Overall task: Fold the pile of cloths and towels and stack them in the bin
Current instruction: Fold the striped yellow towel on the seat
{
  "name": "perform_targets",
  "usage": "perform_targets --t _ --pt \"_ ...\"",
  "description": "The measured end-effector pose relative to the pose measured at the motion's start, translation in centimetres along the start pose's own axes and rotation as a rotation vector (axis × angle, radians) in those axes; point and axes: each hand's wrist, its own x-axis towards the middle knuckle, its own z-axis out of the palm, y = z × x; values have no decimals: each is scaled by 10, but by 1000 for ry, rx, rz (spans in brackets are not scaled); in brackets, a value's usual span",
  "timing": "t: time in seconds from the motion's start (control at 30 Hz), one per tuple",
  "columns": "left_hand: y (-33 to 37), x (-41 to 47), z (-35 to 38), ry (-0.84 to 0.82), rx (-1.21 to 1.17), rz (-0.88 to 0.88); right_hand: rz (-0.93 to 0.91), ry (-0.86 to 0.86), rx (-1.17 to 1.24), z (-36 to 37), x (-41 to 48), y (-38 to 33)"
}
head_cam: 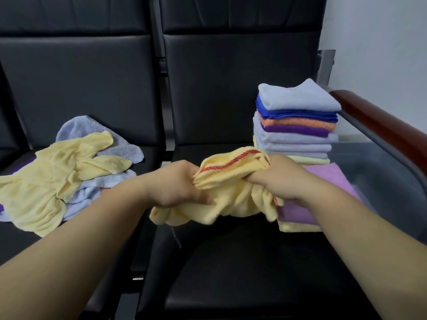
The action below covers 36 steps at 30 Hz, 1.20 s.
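Note:
A crumpled yellow cloth with a red stitched edge (227, 181) hangs between both hands above the black seat. My left hand (178, 184) grips its left end and my right hand (280, 179) grips its right end. On the left seat lies the unfolded pile (60, 172): yellow, pale blue and grey cloths, with a bit of purple at the edge. A tall stack of folded towels (295, 121) stands at the right, pale blue on top, then blue, orange, purple and more pale ones. In front of it lie a folded pink towel (323, 179) on a folded yellow one (298, 227).
The cloths rest on two black padded seats (231, 262) with tall backs. A brown armrest (381, 125) and a metal frame bound the right seat. A loose thread (176, 240) lies on the seat below the held cloth. No bin is in view.

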Motion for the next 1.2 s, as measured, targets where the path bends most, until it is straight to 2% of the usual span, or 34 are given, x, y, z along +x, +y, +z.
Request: perform_targets --t 0.07,0.17,0.23,0.33,0.37,0.4,0.43,0.5,0.53,0.57,0.6,0.67,0.73,0.8,0.87,0.93,0.97,1.03,1.07,1.1,1.13,1.2 --pt "-5 -1 -2 50 -175 5 18 -39 284 0 -1 4" --pt "-11 0 -1 101 -705 72 -5 -211 519 -1 -4 3" --pt "-5 2 0 155 -939 92 -25 -316 386 -2 -9 -2" --pt "3 2 -2 159 -992 136 -24 -262 -161 2 -17 -12" --pt "6 -1 -3 125 -945 143 -21 -206 -295 3 -16 -14" --pt "6 -3 -4 103 -793 144 -33 -145 -370 4 -13 -14" --pt "5 -4 -4 91 -524 138 -51 -82 -397 4 -9 -12" --pt "4 -4 -3 73 40 49 -61 17 -311 1 1 -3" --pt "2 -3 -3 78 161 6 -45 38 -197 -1 4 1" --pt "2 -3 -2 109 139 -8 -30 29 -49 -1 3 3" --pt "-1 -2 -2 145 2 8 -28 2 109 -1 1 5" --pt "-7 -1 -3 197 -416 45 -70 -88 374 2 0 8" --pt "-11 0 -4 198 -797 62 -95 -212 501 4 -2 7" --pt "-8 2 -4 212 -1000 65 -87 -331 383 3 -4 3" --pt "-1 3 -4 223 -1056 78 -80 -352 59 3 -8 -4" --pt "5 -2 -5 155 -992 89 -68 -223 -256 5 -7 -10" --pt "8 -5 -6 113 -811 92 -83 -133 -344 7 -4 -9" --pt "8 -8 -6 72 -159 25 -117 -3 -320 7 5 -2" --pt "5 -7 -5 60 107 -37 -124 8 -258 5 9 3" --pt "5 -7 -5 61 232 -91 -127 -17 -162 4 11 6" --pt "1 -6 -6 92 231 -113 -121 -61 -35 4 10 8" --pt "-8 -8 -11 174 -16 -74 -140 -118 208 6 6 8"
